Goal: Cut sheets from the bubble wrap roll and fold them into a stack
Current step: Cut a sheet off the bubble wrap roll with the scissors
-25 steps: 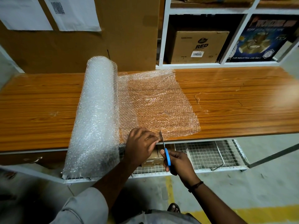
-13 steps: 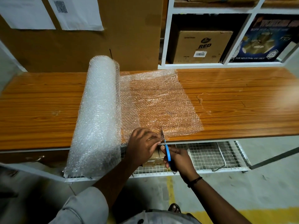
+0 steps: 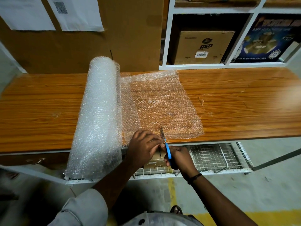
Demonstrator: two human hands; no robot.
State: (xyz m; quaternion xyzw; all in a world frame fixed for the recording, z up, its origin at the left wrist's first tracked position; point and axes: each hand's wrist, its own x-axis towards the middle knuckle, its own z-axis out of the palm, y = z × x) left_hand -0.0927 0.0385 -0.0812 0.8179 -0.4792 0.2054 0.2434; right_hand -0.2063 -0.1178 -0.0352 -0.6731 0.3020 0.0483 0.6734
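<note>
Near edge of unrolled sheet [image 3: 159,105] was pinched by curled fingers of left hand [image 3: 145,145], probably so film was kept taut for cutting. Blue-handled scissors [image 3: 167,152] were gripped by right hand [image 3: 179,159], fingers closed round handles, blades pointed away, just right of left fingertips. Bubble wrap roll [image 3: 99,118] was laid just left of that pinch, across wooden tabletop [image 3: 244,103]. Compared with second earlier, blades were pushed slightly further into sheet; roll was left unmoved.

Dim, warm indoor light — soft glare on the table [image 3: 286,95] at right, wide-angle curvature at edges.
</note>
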